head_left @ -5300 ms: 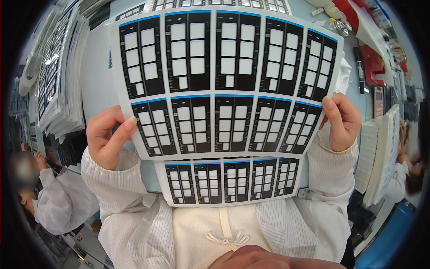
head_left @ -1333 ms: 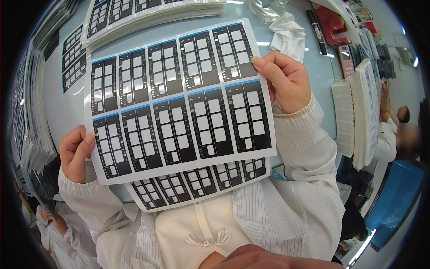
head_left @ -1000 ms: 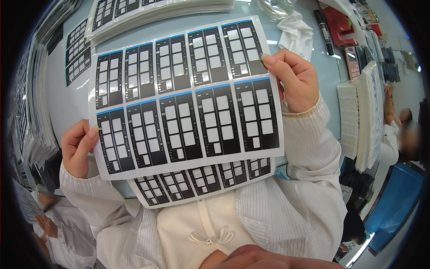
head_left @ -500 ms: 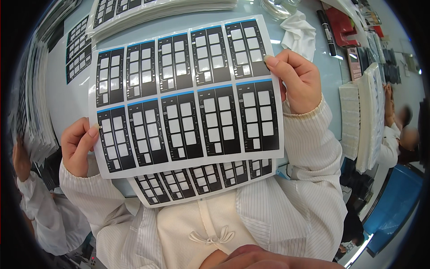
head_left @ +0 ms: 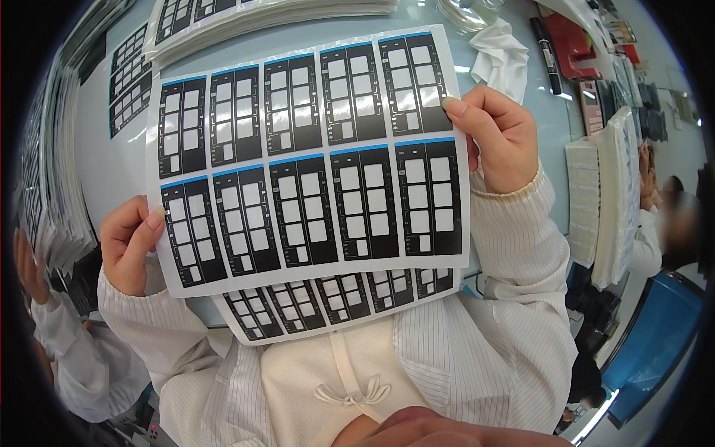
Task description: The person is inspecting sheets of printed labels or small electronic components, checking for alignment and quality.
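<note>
Between my hands I hold up a white sheet printed with two rows of black label panels, each with a blue top strip and white squares. My left hand pinches its left edge low down, thumb on the front. At the upper right edge, my right hand grips it between thumb and bent fingers. The sheet is slightly tilted, and light glares off its upper row. Below it, a second sheet of the same print lies close to my body, its upper part hidden behind the held one.
A thick stack of printed sheets lies at the back. Taller paper piles stand at the left. A crumpled white cloth, a black marker and a white bundle sit to the right. Co-workers are at both sides.
The sheet's right side and my right hand have shifted slightly right, and the glare has moved lower on the upper row. My left hand keeps its place.
</note>
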Motion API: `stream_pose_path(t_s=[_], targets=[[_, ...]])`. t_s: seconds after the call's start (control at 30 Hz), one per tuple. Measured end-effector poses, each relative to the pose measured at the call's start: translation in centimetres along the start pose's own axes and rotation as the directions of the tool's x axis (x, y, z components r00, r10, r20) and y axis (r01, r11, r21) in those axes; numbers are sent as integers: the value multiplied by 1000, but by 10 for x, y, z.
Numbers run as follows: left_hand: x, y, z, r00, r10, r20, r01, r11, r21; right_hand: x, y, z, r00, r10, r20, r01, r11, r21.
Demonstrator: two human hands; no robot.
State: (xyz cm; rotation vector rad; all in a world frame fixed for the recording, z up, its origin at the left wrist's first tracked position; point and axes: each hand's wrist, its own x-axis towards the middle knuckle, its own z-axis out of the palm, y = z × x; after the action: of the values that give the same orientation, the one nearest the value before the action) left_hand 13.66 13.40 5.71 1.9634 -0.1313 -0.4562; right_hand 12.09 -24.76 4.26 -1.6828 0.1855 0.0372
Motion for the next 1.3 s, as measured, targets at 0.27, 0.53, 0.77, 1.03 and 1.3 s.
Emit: stream_pose_path(t_s=[0.27, 0.53, 0.77, 1.03, 1.3], targets=[[3, 1, 1, 999, -19, 39, 20, 999, -25, -2, 1, 0, 1000, 1, -9, -1, 1000, 3], [2, 4, 4, 998, -17, 52, 20, 997, -70, -2, 1, -1, 1000, -5, -29, 6, 1000, 27], [1, 7, 0, 995, -58, 77, 64, 994, -84, -1, 2, -1, 999, -10, -35, 11, 1000, 27], [-1, 10, 1, 996, -47, 71, 53, 995, -84, 0, 3, -2, 998, -34, -54, 36, 998, 51], [4, 8, 4, 994, -45, 97, 54, 995, -87, 1, 4, -3, 995, -26, -97, 34, 996, 77]])
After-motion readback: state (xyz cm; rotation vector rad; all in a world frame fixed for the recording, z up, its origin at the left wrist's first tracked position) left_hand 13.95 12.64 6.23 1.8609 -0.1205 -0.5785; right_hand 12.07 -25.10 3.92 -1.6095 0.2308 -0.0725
